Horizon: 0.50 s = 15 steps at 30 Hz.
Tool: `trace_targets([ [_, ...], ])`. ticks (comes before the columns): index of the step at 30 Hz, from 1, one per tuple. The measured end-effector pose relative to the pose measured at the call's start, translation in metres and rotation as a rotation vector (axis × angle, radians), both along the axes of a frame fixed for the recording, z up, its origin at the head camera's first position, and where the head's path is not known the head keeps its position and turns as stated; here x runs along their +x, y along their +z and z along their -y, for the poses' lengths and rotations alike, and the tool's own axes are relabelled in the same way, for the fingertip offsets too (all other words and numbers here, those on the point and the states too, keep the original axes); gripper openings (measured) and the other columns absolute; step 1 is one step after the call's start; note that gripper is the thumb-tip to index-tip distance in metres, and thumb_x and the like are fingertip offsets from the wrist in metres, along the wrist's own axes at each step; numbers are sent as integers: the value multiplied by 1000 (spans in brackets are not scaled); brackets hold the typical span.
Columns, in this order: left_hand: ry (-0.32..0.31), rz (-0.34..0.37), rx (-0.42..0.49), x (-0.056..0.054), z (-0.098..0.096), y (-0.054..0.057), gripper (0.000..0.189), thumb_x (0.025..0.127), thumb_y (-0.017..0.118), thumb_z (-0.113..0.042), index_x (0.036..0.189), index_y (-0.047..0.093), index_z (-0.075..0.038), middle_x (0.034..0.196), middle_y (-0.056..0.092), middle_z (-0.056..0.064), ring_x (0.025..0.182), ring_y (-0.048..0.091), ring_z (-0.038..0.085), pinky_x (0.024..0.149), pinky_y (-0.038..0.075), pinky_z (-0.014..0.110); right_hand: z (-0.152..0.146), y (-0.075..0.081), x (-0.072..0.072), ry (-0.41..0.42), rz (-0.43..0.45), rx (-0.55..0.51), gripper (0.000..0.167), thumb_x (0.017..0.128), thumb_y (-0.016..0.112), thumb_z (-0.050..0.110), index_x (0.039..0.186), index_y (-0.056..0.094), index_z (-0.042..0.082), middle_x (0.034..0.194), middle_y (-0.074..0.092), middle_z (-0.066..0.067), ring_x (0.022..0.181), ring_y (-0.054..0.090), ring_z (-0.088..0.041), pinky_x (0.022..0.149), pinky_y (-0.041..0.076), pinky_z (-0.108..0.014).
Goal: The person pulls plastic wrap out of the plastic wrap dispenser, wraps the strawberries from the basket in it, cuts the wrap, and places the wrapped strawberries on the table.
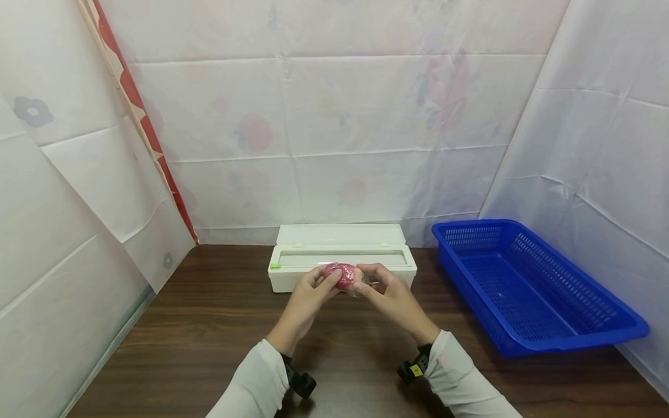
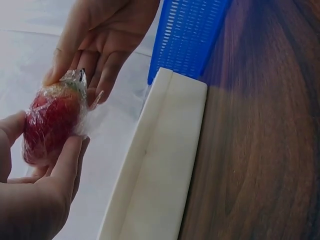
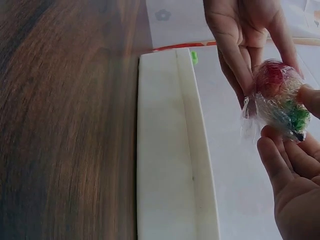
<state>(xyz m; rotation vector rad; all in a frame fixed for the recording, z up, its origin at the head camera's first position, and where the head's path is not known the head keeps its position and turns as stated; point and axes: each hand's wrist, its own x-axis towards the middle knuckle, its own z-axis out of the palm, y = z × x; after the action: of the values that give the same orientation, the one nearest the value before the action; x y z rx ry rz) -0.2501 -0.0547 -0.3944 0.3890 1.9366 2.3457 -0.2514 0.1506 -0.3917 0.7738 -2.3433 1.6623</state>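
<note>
A red fruit [image 1: 343,275] in clear plastic wrap is held up between both hands, in front of the white box; its exact kind is unclear. In the right wrist view the wrapped fruit [image 3: 274,84] has a green patch and a dark tip at one end, and loose film sticks out at the side. My left hand [image 1: 308,292] grips the red end between thumb and fingers. At the paler, green end, my right hand [image 1: 391,295] pinches the fruit and its film. The white film dispenser box [image 1: 282,281] stands just behind the hands, its lid raised.
A blue perforated basket [image 1: 528,342] stands on the right of the dark wooden table [image 1: 209,337]. Pale patterned sheeting [image 1: 334,116] walls off the back and both sides. A small green piece [image 1: 274,266] sits at the box's left end.
</note>
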Motion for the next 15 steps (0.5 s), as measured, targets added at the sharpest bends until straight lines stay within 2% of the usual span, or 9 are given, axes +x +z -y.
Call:
trace_targets([
  [4, 1, -7, -14, 0, -1, 1, 48, 102, 62, -27, 137, 52, 5, 134, 58, 19, 123, 58, 27, 98, 50, 32, -1, 2, -1, 18, 28, 1, 38, 97, 69, 22, 131, 61, 9, 123, 65, -10, 97, 69, -22, 80, 58, -34],
  [8, -12, -37, 1, 2, -1, 6, 49, 102, 61, -30, 135, 52, 4, 133, 57, 19, 122, 58, 25, 99, 50, 33, -3, 6, -3, 70, 137, -47, 38, 102, 62, 31, 135, 55, 14, 129, 58, -8, 107, 63, -25, 90, 54, -43],
  [11, -36, -47, 25, 4, -1, 9, 47, 103, 59, -29, 135, 52, 5, 134, 56, 20, 124, 57, 26, 100, 49, 35, -4, 6, -3, 147, 240, -105, 44, 105, 53, 36, 142, 48, 13, 138, 52, -10, 118, 58, -26, 99, 49, -45],
  [15, -61, -29, 13, 6, -1, 10, 44, 104, 57, -27, 134, 53, 6, 133, 56, 19, 122, 58, 26, 101, 49, 35, -5, 3, -3, 308, 344, -210, 55, 109, 41, 38, 151, 38, 3, 150, 43, -16, 134, 46, -25, 109, 39, -38],
])
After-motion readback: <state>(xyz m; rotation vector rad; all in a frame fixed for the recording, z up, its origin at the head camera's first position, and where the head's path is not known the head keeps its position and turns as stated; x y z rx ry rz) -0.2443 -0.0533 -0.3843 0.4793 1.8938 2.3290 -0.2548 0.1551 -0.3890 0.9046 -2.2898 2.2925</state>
